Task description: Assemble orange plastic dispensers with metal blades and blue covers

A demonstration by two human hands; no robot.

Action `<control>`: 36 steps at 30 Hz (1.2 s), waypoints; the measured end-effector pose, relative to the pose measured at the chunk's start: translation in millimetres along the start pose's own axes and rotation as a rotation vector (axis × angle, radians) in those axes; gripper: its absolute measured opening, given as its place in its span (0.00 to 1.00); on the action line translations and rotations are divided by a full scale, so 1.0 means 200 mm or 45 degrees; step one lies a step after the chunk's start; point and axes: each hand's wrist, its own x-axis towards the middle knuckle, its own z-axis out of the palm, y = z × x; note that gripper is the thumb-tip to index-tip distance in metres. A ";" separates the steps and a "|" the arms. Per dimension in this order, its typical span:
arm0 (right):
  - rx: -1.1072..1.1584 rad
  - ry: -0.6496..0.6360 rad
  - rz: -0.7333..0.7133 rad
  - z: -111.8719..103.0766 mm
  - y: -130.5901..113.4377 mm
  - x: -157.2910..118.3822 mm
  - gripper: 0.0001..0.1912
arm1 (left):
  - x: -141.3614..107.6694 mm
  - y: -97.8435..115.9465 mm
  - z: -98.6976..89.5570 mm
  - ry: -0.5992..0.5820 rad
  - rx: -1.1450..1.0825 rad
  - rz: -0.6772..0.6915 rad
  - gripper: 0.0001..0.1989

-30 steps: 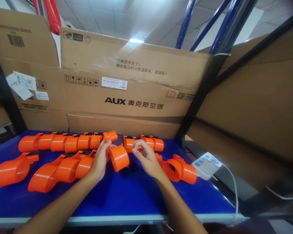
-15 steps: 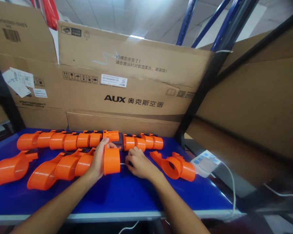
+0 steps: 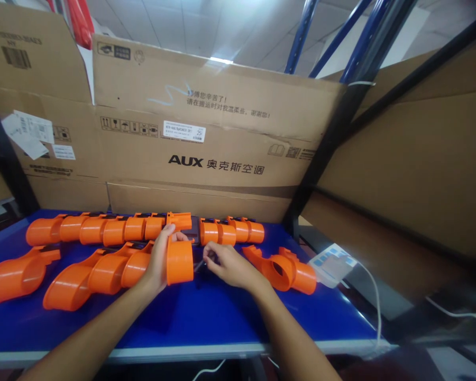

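Note:
My left hand [image 3: 157, 264] is wrapped round an orange plastic cup-shaped part [image 3: 180, 262], with its thumb up near the bracket piece [image 3: 179, 220] above. The part is held above the blue tabletop [image 3: 206, 317]. Just right of it, my right hand [image 3: 228, 264] pinches a thin metal-shafted tool [image 3: 198, 266] with a dark end. Its shaft points left at the part's open side; whether they touch I cannot tell. Behind my hands stands a dark box-like piece [image 3: 194, 233], mostly hidden.
A back row of orange cups [image 3: 114, 232] runs along the cardboard wall [image 3: 222, 185]. More orange parts lie front left [image 3: 67, 286] and right [image 3: 282, 271]. A clear box with blue markings [image 3: 333, 264] and a white cable [image 3: 376, 291] lie at the right edge.
The right hand's fingers have opened out a little and turned, and the tool's shaft has gone from level to slanted. The left hand has stayed nearly still with the orange part.

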 end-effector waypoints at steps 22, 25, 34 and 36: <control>0.765 0.845 0.191 -0.07 0.05 0.04 0.14 | -0.01 -0.01 0.03 -0.067 0.087 0.038 0.22; 0.846 0.931 0.225 -0.07 0.04 0.04 0.16 | -0.02 -0.03 0.03 -0.100 0.106 0.029 0.21; 1.036 0.954 0.242 -0.04 0.01 0.05 0.17 | -0.02 -0.06 0.03 -0.138 0.232 0.093 0.22; 1.043 0.911 0.237 -0.03 0.01 0.06 0.18 | -0.01 -0.06 0.03 -0.135 0.234 0.082 0.22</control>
